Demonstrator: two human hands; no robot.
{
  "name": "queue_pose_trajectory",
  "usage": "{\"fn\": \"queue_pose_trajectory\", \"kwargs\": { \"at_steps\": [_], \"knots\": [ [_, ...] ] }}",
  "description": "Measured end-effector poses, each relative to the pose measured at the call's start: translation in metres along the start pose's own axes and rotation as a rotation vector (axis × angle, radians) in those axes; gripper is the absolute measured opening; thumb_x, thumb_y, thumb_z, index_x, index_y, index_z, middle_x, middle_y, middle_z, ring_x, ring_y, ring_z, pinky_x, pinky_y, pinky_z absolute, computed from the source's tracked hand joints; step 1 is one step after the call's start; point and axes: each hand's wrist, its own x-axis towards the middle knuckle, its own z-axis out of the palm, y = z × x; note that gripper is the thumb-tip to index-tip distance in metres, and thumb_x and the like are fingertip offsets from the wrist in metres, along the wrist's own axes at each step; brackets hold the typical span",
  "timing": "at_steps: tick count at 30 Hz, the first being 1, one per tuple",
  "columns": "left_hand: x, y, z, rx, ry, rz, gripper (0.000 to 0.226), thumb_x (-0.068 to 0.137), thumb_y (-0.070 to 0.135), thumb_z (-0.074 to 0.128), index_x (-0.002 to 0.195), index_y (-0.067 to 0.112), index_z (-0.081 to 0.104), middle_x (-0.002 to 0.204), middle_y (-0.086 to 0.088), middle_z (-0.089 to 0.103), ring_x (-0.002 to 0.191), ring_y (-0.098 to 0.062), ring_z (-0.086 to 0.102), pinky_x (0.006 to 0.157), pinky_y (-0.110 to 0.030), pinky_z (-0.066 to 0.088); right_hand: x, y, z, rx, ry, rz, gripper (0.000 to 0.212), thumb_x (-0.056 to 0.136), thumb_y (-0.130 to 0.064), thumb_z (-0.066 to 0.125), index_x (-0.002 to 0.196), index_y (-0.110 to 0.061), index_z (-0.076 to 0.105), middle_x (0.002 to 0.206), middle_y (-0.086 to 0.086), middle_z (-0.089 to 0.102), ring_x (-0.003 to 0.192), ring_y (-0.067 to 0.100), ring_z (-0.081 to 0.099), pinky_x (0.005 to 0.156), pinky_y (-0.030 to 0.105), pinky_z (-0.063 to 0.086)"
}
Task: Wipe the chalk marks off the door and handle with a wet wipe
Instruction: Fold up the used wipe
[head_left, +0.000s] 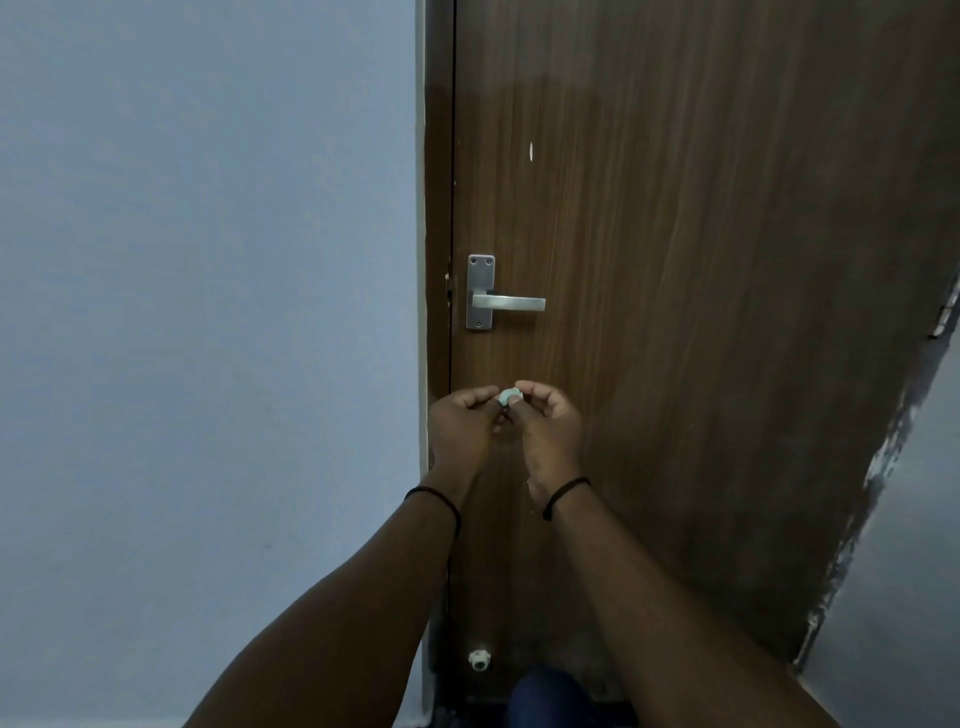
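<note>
From the head view, I have both hands raised in front of the door (675, 260), just below the handle (506, 302). My left hand (462, 423) and right hand (550, 426) each pinch one small pale wad between the fingertips; I take it for the wet wipe (506, 397), bunched up tight.

My worry is that a wad this small could slip from the pinch and drop to the floor, or cover too little surface to clean well unless it is opened out.

One short white mark (530, 151) shows high on the door. I cannot make out any chalk on the handle. The fingers hide most of the wipe, and the wide lens bends the door's right edge.
</note>
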Motion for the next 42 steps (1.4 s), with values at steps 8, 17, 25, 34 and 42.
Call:
{"fn": "queue_pose_trajectory", "kwargs": {
  "at_steps": [8,17,25,34,42],
  "knots": [
    [0.028,-0.025,0.029,0.026,-0.076,0.074,0.02,0.089,0.005,0.068,0.108,0.009,0.074,0.103,-0.004,0.074,0.098,-0.015,0.07,0.085,-0.029,0.058,0.037,0.017,-0.02,0.231,0.004,0.129,0.024,0.091,-0.013,0.067,0.115,-0.007,0.067,0.111,0.01,0.073,0.108,0.02,0.069,0.087,0.026,0.056],
    [0.085,-0.081,0.105,0.076,-0.109,0.137,0.016,0.09,0.007,0.069,0.097,0.021,0.074,0.097,0.0,0.071,0.089,-0.003,0.069,0.077,-0.013,0.052,0.134,0.059,-0.064,0.183,0.118,0.147,0.022,0.096,-0.015,0.059,0.112,-0.002,0.064,0.1,0.008,0.074,0.091,0.016,0.07,0.076,0.024,0.057],
    [0.124,0.011,0.171,-0.143,-0.213,-0.174,0.018,0.098,0.006,0.057,0.085,0.009,0.069,0.066,0.004,0.069,0.058,-0.004,0.06,0.055,-0.018,0.051,0.19,-0.045,-0.058,0.434,0.119,0.363,0.019,0.102,-0.016,0.045,0.102,-0.007,0.062,0.081,0.004,0.069,0.067,0.009,0.062,0.058,0.021,0.052],
    [0.147,0.099,0.21,-0.036,-0.454,-0.302,0.025,0.101,0.033,0.052,0.09,0.015,0.066,0.071,0.003,0.069,0.063,-0.009,0.062,0.055,-0.024,0.05,0.209,-0.137,-0.061,0.29,0.263,0.348,0.02,0.097,-0.03,0.06,0.089,-0.012,0.065,0.074,0.007,0.065,0.061,0.011,0.06,0.057,0.024,0.052],
    [0.145,0.122,0.226,-0.009,-0.549,-0.259,0.005,0.091,0.015,0.069,0.089,0.017,0.074,0.081,0.002,0.075,0.071,-0.007,0.068,0.055,-0.02,0.052,0.205,-0.173,-0.08,0.181,0.276,0.25,0.027,0.097,-0.027,0.061,0.072,-0.022,0.068,0.074,0.008,0.07,0.064,0.015,0.066,0.058,0.025,0.057]
  ]
}}
